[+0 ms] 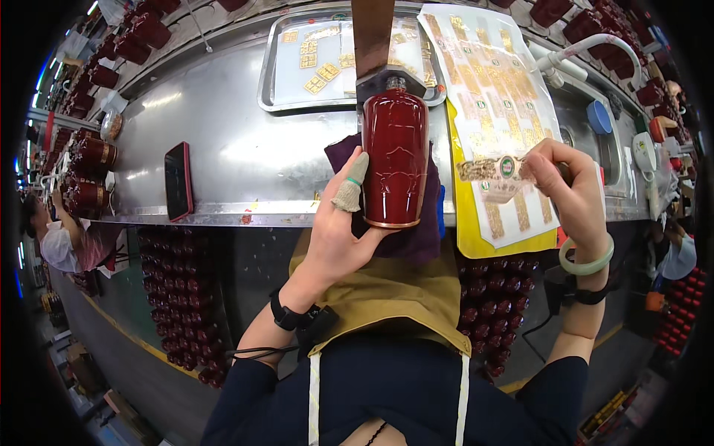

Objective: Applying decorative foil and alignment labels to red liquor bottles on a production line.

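Observation:
A glossy dark red bottle [396, 160] lies on its side on a dark purple cloth [340, 154], its neck against a metal holder [370, 84]. My left hand [335, 236] grips it near the base, with a cloth cover on one finger. Pinched between the fingertips of my right hand [569, 186] is a clear decal strip [491, 169] with gold pattern and a green oval. It hangs over a white sheet [497, 119] bearing several rows of gold decals, which rests on a yellow folder [468, 241].
A metal tray [269, 78] with gold decal pieces stands behind the bottle. On the left of the steel table lies a phone [178, 182]. At right are a sink with a tap [595, 41] and a blue bowl [599, 117]. Red bottles [182, 297] stand in rows beneath the table.

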Demonstrator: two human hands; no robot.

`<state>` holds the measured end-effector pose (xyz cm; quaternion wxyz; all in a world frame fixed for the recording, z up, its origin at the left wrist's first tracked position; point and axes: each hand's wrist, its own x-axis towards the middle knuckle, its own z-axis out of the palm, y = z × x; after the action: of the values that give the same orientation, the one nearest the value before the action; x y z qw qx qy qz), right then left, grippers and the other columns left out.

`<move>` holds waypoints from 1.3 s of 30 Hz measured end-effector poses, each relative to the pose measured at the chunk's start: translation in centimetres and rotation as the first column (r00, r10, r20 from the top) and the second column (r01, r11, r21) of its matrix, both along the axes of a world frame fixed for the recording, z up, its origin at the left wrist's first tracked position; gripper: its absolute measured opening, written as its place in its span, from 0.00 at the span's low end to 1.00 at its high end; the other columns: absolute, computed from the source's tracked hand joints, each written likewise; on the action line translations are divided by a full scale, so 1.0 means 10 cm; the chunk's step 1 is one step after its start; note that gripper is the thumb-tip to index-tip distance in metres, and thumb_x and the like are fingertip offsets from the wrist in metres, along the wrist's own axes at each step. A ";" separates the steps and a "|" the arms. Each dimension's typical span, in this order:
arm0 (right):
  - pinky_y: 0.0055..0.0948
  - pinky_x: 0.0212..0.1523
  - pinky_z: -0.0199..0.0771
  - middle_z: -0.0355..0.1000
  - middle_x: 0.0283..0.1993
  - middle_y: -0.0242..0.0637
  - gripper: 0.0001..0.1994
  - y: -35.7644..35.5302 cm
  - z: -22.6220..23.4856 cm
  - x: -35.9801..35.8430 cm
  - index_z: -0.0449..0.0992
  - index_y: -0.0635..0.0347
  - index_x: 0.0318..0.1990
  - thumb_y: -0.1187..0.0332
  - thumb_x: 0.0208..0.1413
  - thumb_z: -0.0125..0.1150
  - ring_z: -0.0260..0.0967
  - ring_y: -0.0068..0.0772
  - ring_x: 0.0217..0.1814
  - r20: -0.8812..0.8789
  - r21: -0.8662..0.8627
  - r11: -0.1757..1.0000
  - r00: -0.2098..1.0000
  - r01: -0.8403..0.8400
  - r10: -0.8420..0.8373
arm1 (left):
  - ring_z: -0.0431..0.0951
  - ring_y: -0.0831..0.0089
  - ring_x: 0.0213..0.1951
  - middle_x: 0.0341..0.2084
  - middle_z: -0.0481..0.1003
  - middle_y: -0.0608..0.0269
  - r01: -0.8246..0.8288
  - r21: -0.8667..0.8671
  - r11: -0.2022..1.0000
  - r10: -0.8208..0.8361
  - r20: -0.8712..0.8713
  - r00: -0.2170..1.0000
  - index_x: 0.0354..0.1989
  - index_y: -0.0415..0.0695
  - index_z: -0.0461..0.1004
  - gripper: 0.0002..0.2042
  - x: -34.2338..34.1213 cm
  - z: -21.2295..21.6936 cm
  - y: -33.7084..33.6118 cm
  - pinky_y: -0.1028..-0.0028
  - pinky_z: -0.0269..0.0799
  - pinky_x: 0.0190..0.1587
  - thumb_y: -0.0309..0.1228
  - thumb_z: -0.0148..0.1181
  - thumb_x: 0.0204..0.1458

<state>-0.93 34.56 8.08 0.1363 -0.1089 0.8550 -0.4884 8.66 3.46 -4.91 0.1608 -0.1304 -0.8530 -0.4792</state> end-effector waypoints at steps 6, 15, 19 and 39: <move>0.17 0.30 0.57 0.74 0.29 0.23 0.12 -0.41 -0.02 0.15 0.81 0.66 0.36 0.65 0.69 0.64 0.60 0.08 0.29 0.001 -0.185 0.983 1.000 -0.001 0.001 | 0.69 0.52 0.70 0.71 0.65 0.41 0.008 -0.008 1.000 -0.009 -0.032 0.999 0.76 0.33 0.57 0.48 -0.01 -0.04 -0.01 0.62 0.67 0.71 0.25 0.80 0.46; 0.19 0.32 0.64 0.76 0.29 0.26 0.11 -1.00 0.07 0.20 0.80 0.67 0.35 0.67 0.69 0.64 0.66 0.12 0.32 0.026 -0.466 0.866 0.975 -0.183 0.220 | 0.66 0.49 0.71 0.70 0.65 0.42 0.168 0.204 0.964 -0.166 -0.030 0.986 0.75 0.32 0.57 0.54 -0.16 0.34 -0.24 0.58 0.59 0.74 0.53 0.78 0.48; 0.19 0.32 0.63 0.75 0.29 0.25 0.09 -1.13 0.18 0.21 0.80 0.66 0.36 0.69 0.68 0.65 0.64 0.12 0.31 -0.049 -0.550 0.791 0.955 -0.269 0.291 | 0.65 0.58 0.72 0.71 0.66 0.47 0.215 0.695 0.686 -0.456 0.180 0.871 0.75 0.32 0.57 0.53 -0.24 0.62 -0.18 0.57 0.55 0.74 0.74 0.46 0.60; 0.24 0.30 0.60 0.68 0.24 0.29 0.11 -0.87 -0.89 0.40 0.80 0.64 0.35 0.65 0.63 0.70 0.59 0.18 0.27 -0.060 -0.073 0.996 0.997 0.048 -0.052 | 0.70 0.86 0.39 0.40 0.69 0.73 -0.041 0.670 0.741 -0.329 0.416 0.848 0.70 0.37 0.66 0.23 -0.19 0.05 -0.43 0.79 0.71 0.42 0.24 0.60 0.67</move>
<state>3.05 25.91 -0.77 0.0937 -0.1072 0.8433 -0.5183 6.80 -0.86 -4.42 -0.0739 -0.0027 -0.6275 -0.7751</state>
